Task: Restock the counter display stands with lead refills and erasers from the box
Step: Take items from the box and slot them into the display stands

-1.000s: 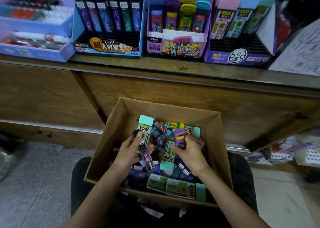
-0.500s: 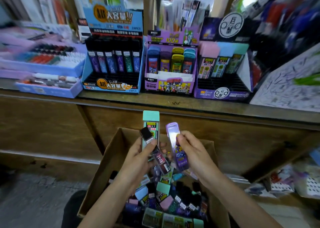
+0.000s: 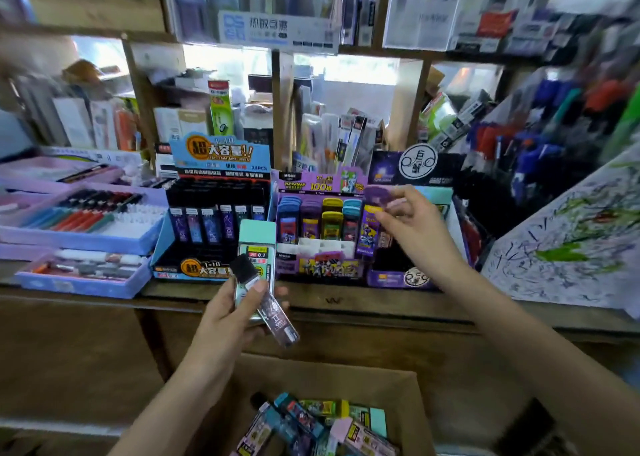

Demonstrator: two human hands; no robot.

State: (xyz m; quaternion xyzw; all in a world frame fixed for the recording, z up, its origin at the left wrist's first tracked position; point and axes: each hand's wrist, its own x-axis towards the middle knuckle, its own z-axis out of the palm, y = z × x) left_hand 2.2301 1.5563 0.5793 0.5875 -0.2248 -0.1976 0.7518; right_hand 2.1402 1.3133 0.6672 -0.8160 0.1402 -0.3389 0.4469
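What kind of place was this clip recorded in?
Probably a stationery shop: the wooden counter holds a lead-refill display stand, pen trays sit beside it, and the shelves behind are packed with packaged stationery.

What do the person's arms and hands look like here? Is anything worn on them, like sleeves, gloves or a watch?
Both are bare. The left hand and right hand wear no gloves, and no ring shows on the fingers. The left forearm and right forearm show no sleeve, watch or bracelet. The upper arms are out of view.
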